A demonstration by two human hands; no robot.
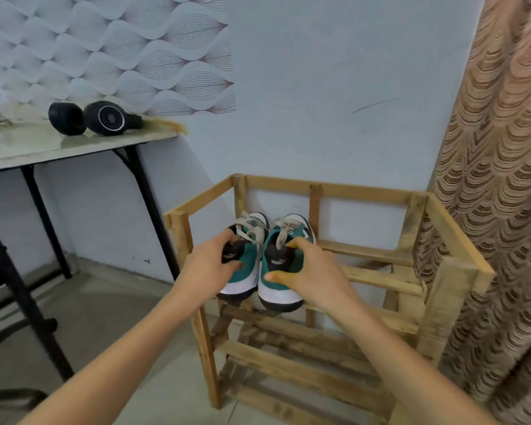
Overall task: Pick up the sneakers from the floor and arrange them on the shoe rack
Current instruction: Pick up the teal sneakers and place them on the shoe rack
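Wood of the rack: the shoe rack (460, 280) is built of pale slats, set against the blue-grey wall in the corner, with a patterned brown curtain (503, 179) touching its right side.
Surface at far left: a pale surface (74, 145) on black legs is seen, carrying a pair of black headphones (101, 118); it plays no part in the move.
Left hand: the left hand (206, 265) is closed on the heel of the left sneaker (242, 271), thumb at the heel's inner side and the other fingers curled over the collar into the opening.
Right hand: the right hand (313, 271) is closed on the heel of the right sneaker (284, 265), the thumb pressed flat on the teal heel and a finger hooked over the collar.
Key relation: both sneakers lie directly ahead of the fingers, long axes pointing away toward the wall, heels nearest the person, toes farthest; each hand is nearest its own shoe.
Where the sneakers are: side by side and touching, at the left end of the upper slatted shelf (whether the soles rest fully on the slats cannot be told).
Room left: the shelf to the right of the pair is bare, as are the lower slats.
Step judged: placing is nearly done; a short push toward the wall and a release appear to be what remains.
Risk judged: the heels overhang the front slat, so a tip forward is possible on release.
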